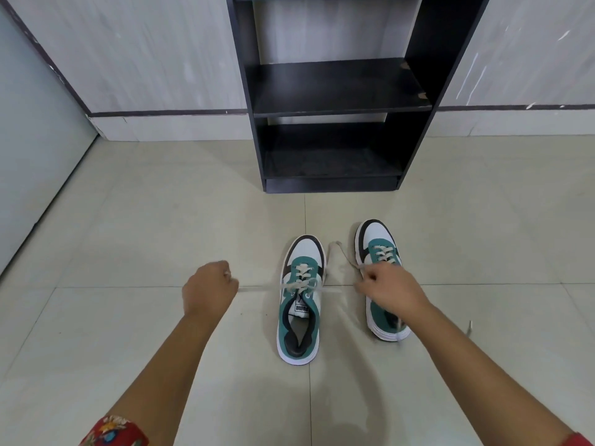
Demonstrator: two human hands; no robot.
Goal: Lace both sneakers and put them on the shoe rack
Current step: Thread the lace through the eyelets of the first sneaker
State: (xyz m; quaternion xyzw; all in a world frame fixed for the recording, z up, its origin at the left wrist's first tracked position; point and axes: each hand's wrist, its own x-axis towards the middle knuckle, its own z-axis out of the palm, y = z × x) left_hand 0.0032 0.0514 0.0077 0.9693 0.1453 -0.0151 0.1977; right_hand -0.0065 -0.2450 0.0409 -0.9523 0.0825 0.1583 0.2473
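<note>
— Where were the shoes?

— Both white, teal and black sneakers stood on the pale tiled floor (161, 317), toes towards the black wooden shoe rack (338, 88), whose shelves held nothing. The left sneaker (301, 304) sat nearer the person; the right sneaker (380, 252) sat beside it, slightly further forward and partly hidden by the right forearm.

— And the hands?

— The left hand (209, 291) was closed in a fist, well out to the left of the left sneaker, pinching one end of that shoe's cream lace (257, 289), drawn taut. The right hand (386, 288) hovered over the right sneaker, fingers curled around a second cream lace (344, 255) whose loose end trailed on the floor between the shoes.
</note>
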